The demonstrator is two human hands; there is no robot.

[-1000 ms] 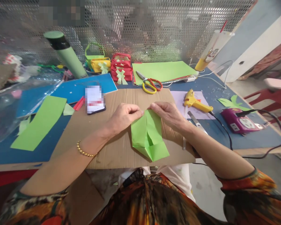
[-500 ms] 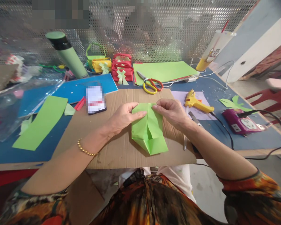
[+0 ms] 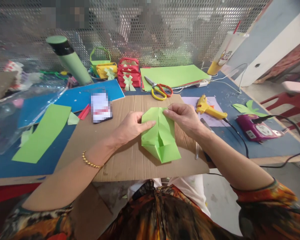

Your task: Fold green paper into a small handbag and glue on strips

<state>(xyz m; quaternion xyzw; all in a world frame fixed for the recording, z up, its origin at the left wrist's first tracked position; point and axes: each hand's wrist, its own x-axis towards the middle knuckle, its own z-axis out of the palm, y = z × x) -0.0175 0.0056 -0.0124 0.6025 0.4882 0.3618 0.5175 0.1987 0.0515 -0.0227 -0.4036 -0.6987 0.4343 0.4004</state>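
Over the middle of the cardboard, a folded green paper points its open end toward the near edge. The left hand pinches its left side, thumb across the face; the right hand pinches the upper right corner. A second ago fingertips covered the top edge; now they sit lower and wider, leaving that end bare, which suggests the folds are being adjusted. A phone lies at the cardboard's far left corner, a glue gun to its right, scissors at its far edge.
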